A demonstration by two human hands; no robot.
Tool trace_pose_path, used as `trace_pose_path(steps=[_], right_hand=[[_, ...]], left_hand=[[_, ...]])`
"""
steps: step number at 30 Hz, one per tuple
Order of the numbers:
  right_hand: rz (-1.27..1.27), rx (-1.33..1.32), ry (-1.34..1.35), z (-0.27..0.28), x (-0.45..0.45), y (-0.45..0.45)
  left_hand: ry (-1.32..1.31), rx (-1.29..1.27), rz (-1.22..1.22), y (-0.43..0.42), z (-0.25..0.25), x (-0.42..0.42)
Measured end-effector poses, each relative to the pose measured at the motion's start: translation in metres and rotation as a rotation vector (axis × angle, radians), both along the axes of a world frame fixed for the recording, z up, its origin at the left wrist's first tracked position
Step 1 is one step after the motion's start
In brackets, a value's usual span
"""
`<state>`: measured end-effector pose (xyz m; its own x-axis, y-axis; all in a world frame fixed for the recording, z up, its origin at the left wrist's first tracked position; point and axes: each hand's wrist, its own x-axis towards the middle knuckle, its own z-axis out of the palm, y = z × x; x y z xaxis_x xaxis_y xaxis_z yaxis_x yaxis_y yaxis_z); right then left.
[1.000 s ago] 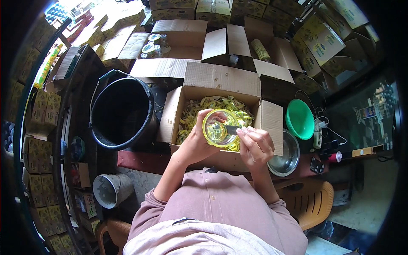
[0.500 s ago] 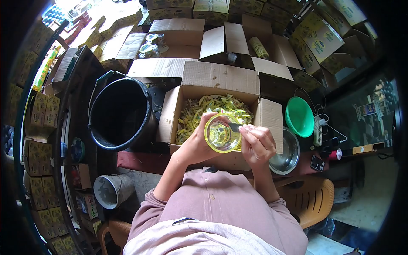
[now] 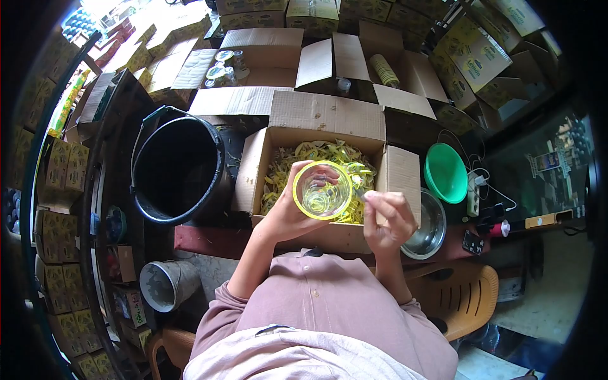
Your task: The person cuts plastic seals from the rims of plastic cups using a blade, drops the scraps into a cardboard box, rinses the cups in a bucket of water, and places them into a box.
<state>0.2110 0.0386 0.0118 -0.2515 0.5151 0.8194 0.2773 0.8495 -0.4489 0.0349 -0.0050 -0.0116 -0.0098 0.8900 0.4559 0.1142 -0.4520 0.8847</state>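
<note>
A clear plastic cup with a yellow rim [image 3: 323, 190] is gripped in my left hand [image 3: 288, 212], its open mouth facing up toward me. Just right of the cup, my right hand [image 3: 387, 218] pinches a small dark blade [image 3: 359, 192], mostly hidden by blur and the fingertips. Both hands are over an open cardboard box [image 3: 326, 116] filled with thin yellow-green strips [image 3: 304, 154].
A large black bucket [image 3: 218, 183] stands left of the box. On the right are a green bowl [image 3: 445, 173] and a metal bowl [image 3: 425, 231]. Behind, open cartons [image 3: 234, 100] hold cups. A grey bucket [image 3: 168, 286] is at lower left, an orange chair [image 3: 462, 297] at lower right.
My right hand has drawn the blade out of the cup's mouth and moved slightly right and down. The cup in my left hand has shifted a little left and up.
</note>
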Motion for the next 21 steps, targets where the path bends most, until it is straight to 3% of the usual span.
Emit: trace_pose_path(steps=[8,21], right_hand=[[-0.067,0.179,-0.103,0.0012,-0.0061,-0.0043],[-0.043,0.206,-0.093,-0.0008,-0.0069,-0.0022]], left_hand=[[0.084,0.024,0.008,-0.0027,0.0023,-0.0003],[0.134,0.076,0.02,-0.0025,0.0028,-0.0033]])
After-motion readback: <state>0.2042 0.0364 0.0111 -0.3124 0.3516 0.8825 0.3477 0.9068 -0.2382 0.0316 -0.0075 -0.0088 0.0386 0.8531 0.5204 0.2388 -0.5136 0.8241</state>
